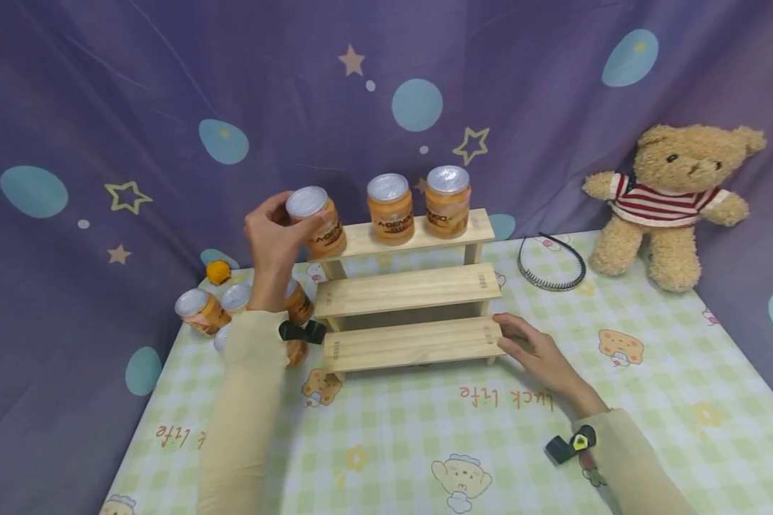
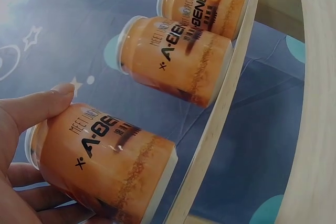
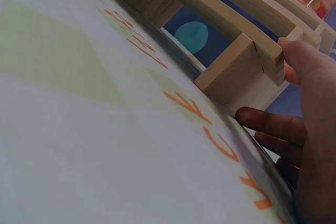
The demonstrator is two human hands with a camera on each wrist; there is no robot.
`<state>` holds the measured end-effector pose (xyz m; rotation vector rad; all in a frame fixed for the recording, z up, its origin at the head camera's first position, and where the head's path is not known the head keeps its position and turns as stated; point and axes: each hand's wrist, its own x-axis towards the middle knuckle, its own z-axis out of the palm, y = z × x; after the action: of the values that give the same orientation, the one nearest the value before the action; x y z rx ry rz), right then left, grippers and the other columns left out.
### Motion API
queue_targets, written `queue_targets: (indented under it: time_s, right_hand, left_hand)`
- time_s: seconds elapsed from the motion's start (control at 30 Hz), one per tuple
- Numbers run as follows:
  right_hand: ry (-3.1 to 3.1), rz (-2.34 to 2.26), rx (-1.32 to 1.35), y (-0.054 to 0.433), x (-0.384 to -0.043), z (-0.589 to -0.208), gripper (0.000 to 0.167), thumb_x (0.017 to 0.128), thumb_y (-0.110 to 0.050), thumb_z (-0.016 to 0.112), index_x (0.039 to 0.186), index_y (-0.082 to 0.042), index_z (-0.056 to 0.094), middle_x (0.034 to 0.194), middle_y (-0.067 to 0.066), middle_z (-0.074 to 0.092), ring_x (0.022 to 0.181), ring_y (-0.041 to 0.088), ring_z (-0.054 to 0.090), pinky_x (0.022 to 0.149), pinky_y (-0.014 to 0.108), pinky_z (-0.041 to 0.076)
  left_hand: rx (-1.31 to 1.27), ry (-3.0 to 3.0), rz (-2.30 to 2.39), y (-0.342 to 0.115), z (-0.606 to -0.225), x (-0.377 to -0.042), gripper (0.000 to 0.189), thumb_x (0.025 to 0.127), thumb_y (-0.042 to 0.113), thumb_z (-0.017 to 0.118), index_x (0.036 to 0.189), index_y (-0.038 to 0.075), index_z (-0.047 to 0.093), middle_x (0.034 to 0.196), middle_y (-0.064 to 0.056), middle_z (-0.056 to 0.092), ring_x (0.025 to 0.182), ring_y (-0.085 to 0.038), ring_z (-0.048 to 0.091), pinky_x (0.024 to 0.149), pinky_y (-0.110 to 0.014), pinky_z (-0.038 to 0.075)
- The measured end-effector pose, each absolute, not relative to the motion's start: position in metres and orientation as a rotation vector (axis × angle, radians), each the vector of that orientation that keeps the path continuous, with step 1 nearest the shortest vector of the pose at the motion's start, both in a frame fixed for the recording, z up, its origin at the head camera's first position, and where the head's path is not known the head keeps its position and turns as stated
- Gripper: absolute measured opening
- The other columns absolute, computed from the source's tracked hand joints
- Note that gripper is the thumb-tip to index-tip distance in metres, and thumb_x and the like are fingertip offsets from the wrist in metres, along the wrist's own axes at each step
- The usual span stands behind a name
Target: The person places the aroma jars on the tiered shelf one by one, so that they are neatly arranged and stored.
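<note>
In the head view my left hand (image 1: 273,236) holds an orange can (image 1: 327,236) with a silver lid at the left end of the top shelf. The left wrist view shows the thumb and fingers around this can (image 2: 110,156), its base close to the board's edge. Two matching cans, a middle one (image 1: 391,214) and a right one (image 1: 448,207), stand upright on that shelf. At the right end of the three-tier wooden rack (image 1: 412,343), my right hand (image 1: 541,357) touches the lowest board, its lower fingers extended near the cloth in the right wrist view.
More orange cans (image 1: 200,311) cluster left of the rack, partly hidden by my left arm, with a small yellow-orange ball (image 1: 218,272) behind them. A black headband (image 1: 552,265) lies right of the rack. A teddy bear (image 1: 670,207) sits at the back right, before the purple curtain (image 1: 522,86).
</note>
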<state>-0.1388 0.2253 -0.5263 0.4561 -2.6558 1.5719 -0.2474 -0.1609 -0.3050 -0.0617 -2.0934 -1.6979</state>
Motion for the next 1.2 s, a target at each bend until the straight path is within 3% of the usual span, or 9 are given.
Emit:
queue_targets:
  time_s: [0.3, 0.53, 0.67, 0.87, 1.2]
  right_hand:
    - [-2.651, 1.567, 0.454, 0.225, -0.140, -0.528, 0.044, 0.104, -0.022, 0.055, 0.147, -0.022, 0.048, 0.130, 0.011, 0.068, 0.114, 0.001, 0.063, 0.099, 0.015, 0.048]
    - [-2.657, 1.543, 0.461, 0.224, -0.139, -0.528, 0.043, 0.104, -0.022, 0.055, 0.147, -0.020, 0.048, 0.130, 0.012, 0.067, 0.118, 0.019, 0.066, 0.099, 0.018, 0.049]
    - [-2.655, 1.548, 0.453, 0.224, -0.139, -0.528, 0.043, 0.104, -0.022, 0.055, 0.147, -0.022, 0.049, 0.130, 0.011, 0.068, 0.117, 0.014, 0.066, 0.100, 0.017, 0.048]
    - [-2.644, 1.548, 0.459, 0.226, -0.139, -0.527, 0.044, 0.104, -0.021, 0.055, 0.147, -0.023, 0.048, 0.130, 0.011, 0.068, 0.115, -0.001, 0.062, 0.099, 0.013, 0.046]
    - [-2.652, 1.547, 0.456, 0.224, -0.139, -0.527, 0.044, 0.104, -0.021, 0.055, 0.147, -0.022, 0.048, 0.130, 0.011, 0.068, 0.115, -0.001, 0.062, 0.099, 0.015, 0.047]
  left_hand:
    - [-0.060, -2.138, -1.662, -0.150, -0.307, -0.261, 0.048, 0.072, 0.023, 0.090, 0.113, 0.005, 0.072, 0.098, 0.001, 0.070, 0.086, -0.008, 0.064, 0.076, -0.020, 0.052]
    - [0.002, -2.171, -1.628, -0.142, -0.309, -0.270, 0.046, 0.068, 0.022, 0.092, 0.107, 0.007, 0.074, 0.088, 0.007, 0.068, 0.079, -0.006, 0.060, 0.072, -0.020, 0.047]
    - [0.005, -2.196, -1.596, -0.141, -0.309, -0.272, 0.046, 0.069, 0.023, 0.091, 0.108, 0.007, 0.073, 0.092, 0.002, 0.070, 0.080, -0.006, 0.060, 0.072, -0.020, 0.048]
    - [-0.005, -2.246, -1.565, -0.141, -0.311, -0.273, 0.053, 0.073, 0.025, 0.089, 0.119, 0.007, 0.069, 0.111, -0.012, 0.071, 0.088, -0.007, 0.061, 0.078, -0.020, 0.049]
    - [-0.008, -2.330, -1.534, -0.145, -0.311, -0.270, 0.068, 0.076, 0.029, 0.087, 0.136, 0.011, 0.059, 0.124, -0.015, 0.068, 0.098, -0.014, 0.061, 0.085, -0.023, 0.049]
